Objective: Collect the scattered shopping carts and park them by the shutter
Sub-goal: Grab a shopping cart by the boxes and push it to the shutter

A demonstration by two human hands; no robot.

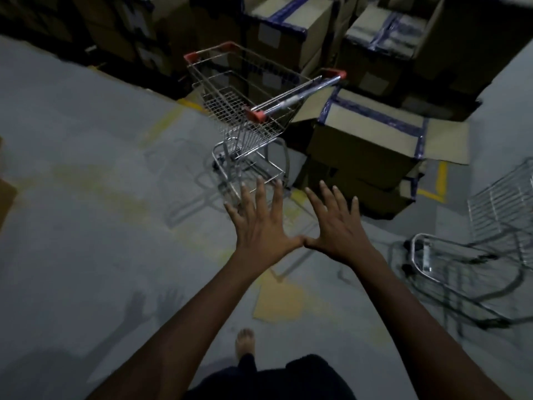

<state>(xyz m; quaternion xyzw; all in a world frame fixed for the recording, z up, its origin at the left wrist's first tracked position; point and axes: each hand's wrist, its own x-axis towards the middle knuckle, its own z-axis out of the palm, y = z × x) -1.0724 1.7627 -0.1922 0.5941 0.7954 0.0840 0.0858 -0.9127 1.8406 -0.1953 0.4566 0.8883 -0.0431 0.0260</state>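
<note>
Head view: reaching forward with left hand (259,226) and right hand (339,226), both splayed flat, thumb tips touching, holding nothing. Ahead and well apart, upright on the grey floor (86,168) beside cardboard boxes (369,145): a small wire shopping cart (227,108), its red-capped handle (288,103) slanting from near-left to far-right, near end probably closer to the left hand. At far right, partly cut off, a second cart (496,206).
</note>
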